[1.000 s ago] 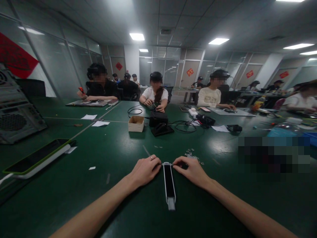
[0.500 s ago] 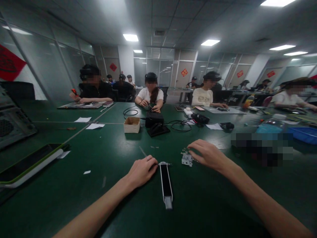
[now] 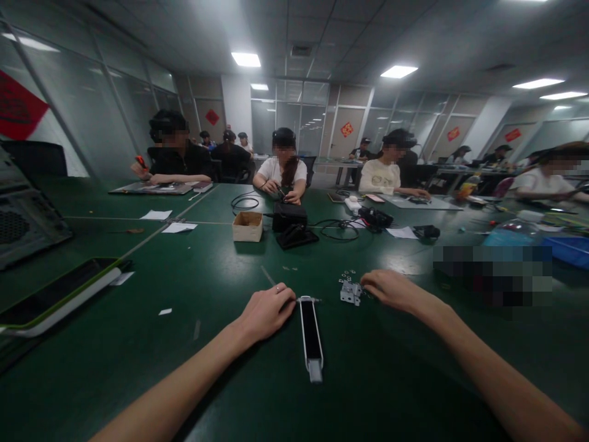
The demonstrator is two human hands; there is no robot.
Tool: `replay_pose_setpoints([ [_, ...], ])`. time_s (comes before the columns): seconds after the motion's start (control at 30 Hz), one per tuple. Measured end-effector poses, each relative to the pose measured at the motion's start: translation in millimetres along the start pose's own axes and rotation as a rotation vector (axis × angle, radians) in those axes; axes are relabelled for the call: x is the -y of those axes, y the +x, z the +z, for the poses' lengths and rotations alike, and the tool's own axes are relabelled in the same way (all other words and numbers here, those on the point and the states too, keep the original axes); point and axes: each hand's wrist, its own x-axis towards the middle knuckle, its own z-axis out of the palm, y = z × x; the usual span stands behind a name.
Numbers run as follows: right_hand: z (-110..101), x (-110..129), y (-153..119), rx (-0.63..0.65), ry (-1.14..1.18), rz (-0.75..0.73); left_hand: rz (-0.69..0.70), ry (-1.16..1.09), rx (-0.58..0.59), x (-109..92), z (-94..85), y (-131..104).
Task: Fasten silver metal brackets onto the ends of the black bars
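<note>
Left of a long, narrow white loop-shaped frame (image 3: 321,334), my left hand (image 3: 269,312) rests low over the table with curled fingers. Its fingertips close at the end of a thin metal rod (image 3: 313,299) that crosses the far end of the frame. A grey block (image 3: 315,371) sits at the frame's near end. My right hand (image 3: 398,290) is bent down just right of a small silver metal bracket (image 3: 350,293). Its fingertips are pressed together among tiny pieces beside the bracket; what they pinch is hidden. Several small ring-like pieces (image 3: 348,275) lie behind the bracket.
A small beige box (image 3: 247,228) and a black case (image 3: 289,218) stand ahead. At left lies a green-edged tray (image 3: 59,294); at right, a blue bin (image 3: 565,253) and a clear bottle (image 3: 513,233). Co-workers sit across the green table (image 3: 221,264).
My right hand has drawn back to the right and lower, uncovering more of the bracket and small rings. My left hand stays by the rod. The view has shifted slightly.
</note>
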Motion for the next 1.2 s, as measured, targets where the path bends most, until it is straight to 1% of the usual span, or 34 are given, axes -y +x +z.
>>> replay_pose_setpoints([
  [0.2,6.3,5.0,4.6,0.040,-0.137,0.020,0.007,0.007,-0.009,0.8,1.8,-0.4],
  [0.27,4.1,6.4,4.8,0.013,-0.173,0.055,0.004,0.007,-0.008,0.4,1.6,-0.8],
  [0.33,1.1,12.3,4.7,-0.078,-0.173,0.085,-0.001,0.011,-0.012,-0.1,1.2,-1.3],
  [0.4,1.3,25.4,4.8,-0.219,-0.105,0.067,-0.008,0.007,-0.012,-0.6,0.7,-1.6],
  [0.47,7.6,45.2,5.3,-0.351,0.021,0.002,-0.011,0.000,-0.003,-0.9,0.3,-1.7],
  [0.5,13.0,56.4,5.8,-0.394,0.090,-0.031,-0.009,-0.002,0.000,-1.1,0.0,-1.8],
  [0.53,19.3,67.7,6.3,-0.403,0.150,-0.065,-0.008,0.000,-0.003,-1.3,-0.2,-1.8],
  [0.6,32.1,87.2,7.3,-0.365,0.229,-0.127,-0.005,0.013,-0.015,-1.8,-0.6,-1.7],
  [0.7,44.7,103.0,8.2,-0.346,0.287,-0.127,-0.005,0.031,-0.023,-2.5,-0.7,-1.6],
  [0.83,47.2,104.5,8.1,-0.336,0.338,-0.090,-0.005,0.038,-0.020,-2.0,0.8,-1.5],
  [1.0,43.5,102.8,6.9,-0.278,0.392,-0.079,-0.004,0.046,-0.033,-0.8,3.0,-1.0],
  [1.2,39.2,104.9,4.8,-0.228,0.451,-0.063,-0.010,0.029,-0.020,-1.2,2.0,-0.4],
])
